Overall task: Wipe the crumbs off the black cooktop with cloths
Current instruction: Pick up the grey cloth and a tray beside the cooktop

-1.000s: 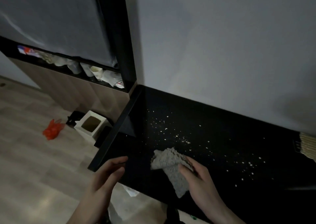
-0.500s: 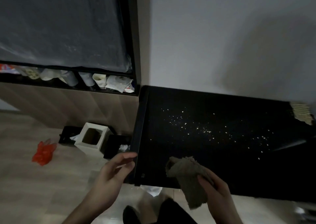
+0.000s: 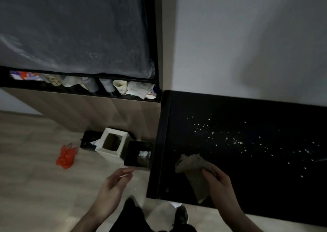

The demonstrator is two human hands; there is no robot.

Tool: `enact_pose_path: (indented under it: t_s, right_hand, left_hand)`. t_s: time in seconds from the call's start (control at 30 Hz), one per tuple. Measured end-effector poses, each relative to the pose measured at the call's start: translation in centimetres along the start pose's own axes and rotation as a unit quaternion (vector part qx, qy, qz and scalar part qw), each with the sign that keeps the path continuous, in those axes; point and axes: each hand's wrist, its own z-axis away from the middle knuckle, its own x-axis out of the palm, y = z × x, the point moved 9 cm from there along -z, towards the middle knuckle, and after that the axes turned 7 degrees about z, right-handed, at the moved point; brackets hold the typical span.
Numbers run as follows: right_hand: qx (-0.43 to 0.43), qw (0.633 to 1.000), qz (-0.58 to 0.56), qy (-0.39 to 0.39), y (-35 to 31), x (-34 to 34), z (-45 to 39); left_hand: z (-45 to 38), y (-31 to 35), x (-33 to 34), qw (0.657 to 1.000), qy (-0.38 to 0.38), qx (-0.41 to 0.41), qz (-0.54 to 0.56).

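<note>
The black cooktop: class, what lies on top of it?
Pale crumbs scatter across the black cooktop; the right hand holds a grey cloth over its near-left part, hiding anything beneath.

The cooktop [image 3: 256,175] is plain glossy black, speckled with a loose band of pale, off-white crumbs [image 3: 230,139]. The cloth [image 3: 193,168] is a dull grey-beige with a rough, mottled look. Behind it the wall [image 3: 247,37] is flat pale grey. The floor [image 3: 35,178] is light beige with a faint wood-grain pattern. On it lie a bright orange-red bag [image 3: 66,156], a white box [image 3: 112,144] with a brown inside, and a black bin [image 3: 138,153] holding something white. The cabinet panel [image 3: 106,113] is brown wood-grain with black trim.
</note>
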Motion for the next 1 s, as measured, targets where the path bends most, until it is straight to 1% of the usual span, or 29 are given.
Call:
enact_pose_path:
  t_s: [0.07, 0.2, 0.33, 0.47, 0.6, 0.7, 0.77, 0.9, 0.93, 1.0]
  right_hand:
    - [-0.002, 1.0, -0.001, 0.0, -1.0, 2.0, -0.7]
    - [0.012, 0.999, -0.007, 0.033, -1.6, 5.5, -2.4]
    - [0.014, 0.997, -0.006, 0.081, -1.6, 9.3, -4.6]
    - [0.005, 0.994, -0.006, 0.113, -1.7, 12.3, -7.4]
    - [-0.016, 0.991, -0.004, 0.132, -2.2, 14.5, -8.9]
    - [-0.037, 0.985, 0.001, 0.169, -2.3, 14.7, -10.2]
    - [-0.061, 0.98, 0.012, 0.191, -2.2, 14.5, -11.7]
    - [-0.137, 0.958, 0.091, 0.236, -1.5, 13.6, -16.0]
    - [-0.157, 0.951, 0.13, 0.233, -1.1, 13.8, -17.4]
    - [-0.179, 0.936, 0.234, 0.191, 0.4, 15.3, -20.8]
  left_hand:
    - [-2.2, -1.2, -1.6, 1.0, -0.003, -0.017, -0.003]
    - [-9.0, -4.1, -4.7, 0.997, -0.013, -0.072, 0.012]
    - [-16.6, -7.1, -6.4, 0.989, -0.053, -0.138, 0.003]
    - [-23.7, -10.2, -7.1, 0.98, -0.095, -0.158, -0.074]
    - [-28.6, -11.2, -6.5, 0.976, -0.115, -0.15, -0.107]
    - [-31.8, -12.9, -6.0, 0.971, -0.115, -0.145, -0.148]
    - [-33.8, -14.5, -5.6, 0.962, -0.12, -0.148, -0.195]
    - [-39.1, -19.9, -5.8, 0.941, -0.099, -0.158, -0.283]
    - [-40.8, -21.7, -5.9, 0.942, -0.086, -0.152, -0.286]
    - [-43.9, -25.7, -6.1, 0.939, -0.063, -0.155, -0.302]
